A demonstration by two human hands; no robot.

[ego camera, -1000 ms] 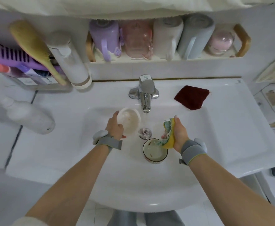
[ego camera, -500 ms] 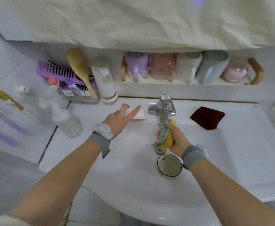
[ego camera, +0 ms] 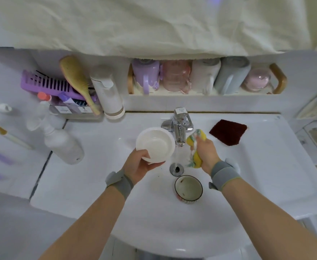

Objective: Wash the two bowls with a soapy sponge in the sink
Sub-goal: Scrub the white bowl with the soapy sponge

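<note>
The left hand (ego camera: pixel 139 166) grips the white bowl (ego camera: pixel 155 145) beside the tap (ego camera: pixel 180 128); the right hand (ego camera: pixel 206 153) squeezes the sponge (ego camera: pixel 195 147) above the sink (ego camera: pixel 154 222), near the patterned bowl (ego camera: pixel 188 189).

both hands closed in grips; left hand (ego camera: pixel 139 167) palm apparently up; right hand (ego camera: pixel 205 154) fisted

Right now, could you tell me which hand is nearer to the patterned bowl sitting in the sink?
Right. The right hand, gripping the sponge, is just above and right of the patterned bowl; the left hand, holding the white bowl, sits farther off to its upper left.
</note>
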